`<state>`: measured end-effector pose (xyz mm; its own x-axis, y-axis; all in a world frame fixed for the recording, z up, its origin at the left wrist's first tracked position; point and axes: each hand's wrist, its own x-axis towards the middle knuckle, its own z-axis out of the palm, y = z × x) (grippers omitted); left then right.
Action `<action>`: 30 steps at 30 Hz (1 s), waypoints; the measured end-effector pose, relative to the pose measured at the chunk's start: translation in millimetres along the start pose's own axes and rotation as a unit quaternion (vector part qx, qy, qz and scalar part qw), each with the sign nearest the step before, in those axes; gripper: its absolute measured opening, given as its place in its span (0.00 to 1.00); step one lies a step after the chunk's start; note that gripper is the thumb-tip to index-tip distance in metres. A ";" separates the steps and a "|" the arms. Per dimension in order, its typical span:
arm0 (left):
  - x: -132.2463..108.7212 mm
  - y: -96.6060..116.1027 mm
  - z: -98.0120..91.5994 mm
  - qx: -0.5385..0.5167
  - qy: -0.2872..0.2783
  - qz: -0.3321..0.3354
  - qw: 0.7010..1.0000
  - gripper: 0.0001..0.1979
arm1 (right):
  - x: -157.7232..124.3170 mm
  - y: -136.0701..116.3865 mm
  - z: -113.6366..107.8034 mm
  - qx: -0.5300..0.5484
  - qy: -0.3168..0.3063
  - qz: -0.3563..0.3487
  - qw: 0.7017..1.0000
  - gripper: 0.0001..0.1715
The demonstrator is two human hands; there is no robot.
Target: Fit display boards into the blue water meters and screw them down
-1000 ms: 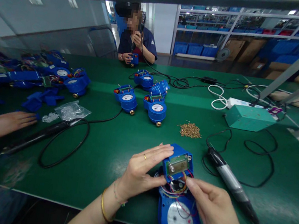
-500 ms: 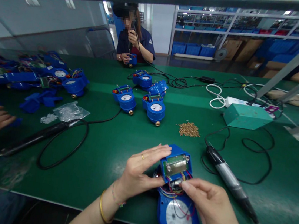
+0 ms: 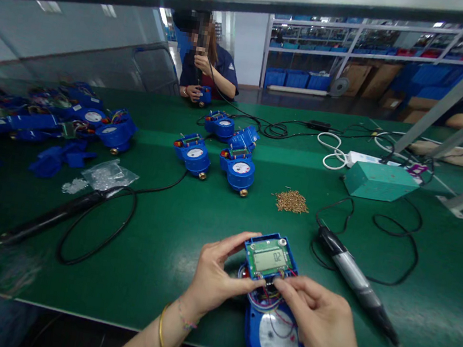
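In the head view, the blue meter (image 3: 278,340) being worked on lies at the near edge of the table (image 3: 165,233), its display housing (image 3: 272,254) tipped up and the wires (image 3: 263,301) bared between. The left hand (image 3: 219,273) has its grip clamped on the housing; the right hand (image 3: 320,320) has thumb and fingers at the wires just below, though whether they pinch or only push I cannot tell. The display shows digits, so power seems connected; tucking the wires in and seating the housing look undone. Counted: one meter here, four more meters (image 3: 193,159) mid-table, one smaller-looking unit (image 3: 204,96) with a co-worker (image 3: 226,71), two screwdrivers (image 3: 357,280), one pile of brass screws (image 3: 292,202), one clear bag (image 3: 112,175); the blue heap (image 3: 34,121) at left is too tangled to count
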<state>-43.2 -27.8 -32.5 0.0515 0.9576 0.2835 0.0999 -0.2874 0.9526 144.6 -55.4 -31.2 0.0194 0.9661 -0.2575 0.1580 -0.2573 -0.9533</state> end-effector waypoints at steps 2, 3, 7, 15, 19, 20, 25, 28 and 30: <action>0.1 0.5 2.2 -0.045 0.004 -0.017 0.999 0.31 | -0.4 1.1 1.5 -0.006 0.002 -0.006 1.000 0.29; 0.3 0.7 2.9 -0.062 0.004 -0.025 0.998 0.31 | -0.4 0.9 2.0 -0.007 0.003 -0.008 1.000 0.28; -0.7 -2.7 3.1 -0.112 0.010 -0.052 0.992 0.32 | 2.0 -2.4 1.3 -0.028 0.009 -0.017 0.999 0.28; -1.9 -10.6 1.2 -0.174 -0.034 -0.088 0.980 0.34 | 3.4 -4.2 -6.9 -0.130 -0.003 -0.134 0.982 0.26; 0.0 -7.1 -3.7 -0.145 -0.086 -0.113 0.979 0.33 | -1.9 -6.8 -5.0 -0.157 0.027 -0.169 0.973 0.21; 0.2 -5.3 -4.7 -0.142 -0.101 -0.113 0.978 0.32 | -2.4 -7.1 -4.9 -0.161 0.028 -0.171 0.972 0.21; 2.9 6.1 -5.7 -0.129 -0.151 -0.087 0.976 0.29 | -0.7 -3.2 -10.0 -0.175 0.004 -0.182 0.968 0.25; 6.6 10.0 -3.5 -0.108 -0.178 -0.077 0.975 0.30 | -0.2 -1.0 -12.9 -0.179 0.005 -0.187 0.966 0.25; 8.3 11.1 -0.6 -0.105 -0.174 -0.085 0.976 0.30 | -0.3 -1.0 -13.0 -0.188 0.005 -0.205 0.961 0.24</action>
<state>-42.2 -23.0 -19.6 0.3893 0.9157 0.0995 -0.0667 -0.0797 0.9946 157.2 -55.1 -28.2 -0.1113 0.9852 0.1302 0.5002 0.1688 -0.8493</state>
